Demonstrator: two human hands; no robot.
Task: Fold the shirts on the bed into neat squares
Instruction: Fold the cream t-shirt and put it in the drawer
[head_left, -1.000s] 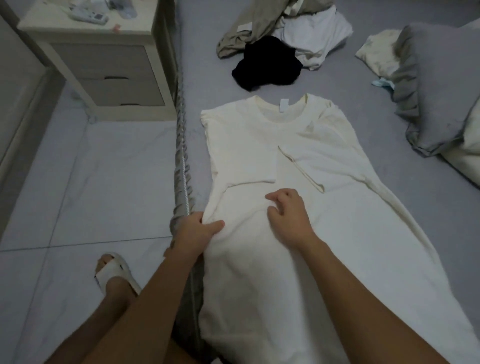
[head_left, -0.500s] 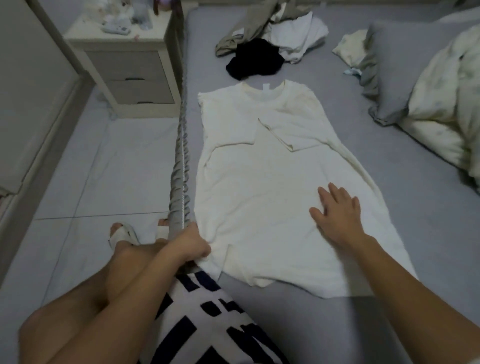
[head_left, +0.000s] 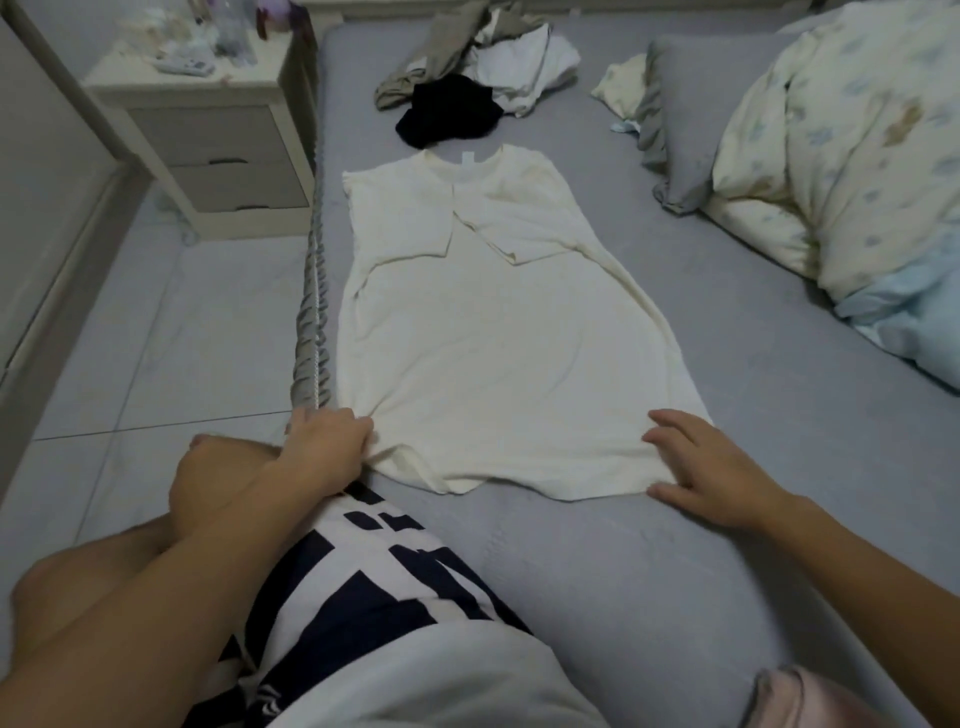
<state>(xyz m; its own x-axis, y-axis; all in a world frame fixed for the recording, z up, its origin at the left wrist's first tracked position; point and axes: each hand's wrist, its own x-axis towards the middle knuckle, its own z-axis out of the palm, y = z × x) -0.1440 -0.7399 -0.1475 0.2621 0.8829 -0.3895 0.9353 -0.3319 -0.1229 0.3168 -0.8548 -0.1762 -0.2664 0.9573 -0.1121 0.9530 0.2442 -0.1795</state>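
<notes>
Across the middle of the head view a cream shirt (head_left: 498, 332) lies flat on the grey bed (head_left: 727, 467), collar toward the top of the frame, hem toward the bottom, both sleeves folded in over the chest. A small white tag shows inside the collar; no writing on it can be read.

At lower left of centre the left hand (head_left: 324, 447) grips the shirt's lower left corner, fingers curled into the cloth at the bed's edge. At lower right the right hand (head_left: 711, 467) rests flat on the lower right corner, fingers spread and straight, thumb on the sheet just below the hem.

Above the collar, at top centre, a pile of clothes (head_left: 478, 62) sits on the bed: a black piece touching or nearly touching the collar, white and tan ones behind it. On the right lie a grey pillow (head_left: 675, 130) and a pale patterned quilt (head_left: 841, 156). At upper left a nightstand (head_left: 208, 130) stands on the tiled floor beside the bed, small blurred items on top. Dark-and-white patterned shorts (head_left: 374, 587) fill the lower centre; their marks are not legible.
</notes>
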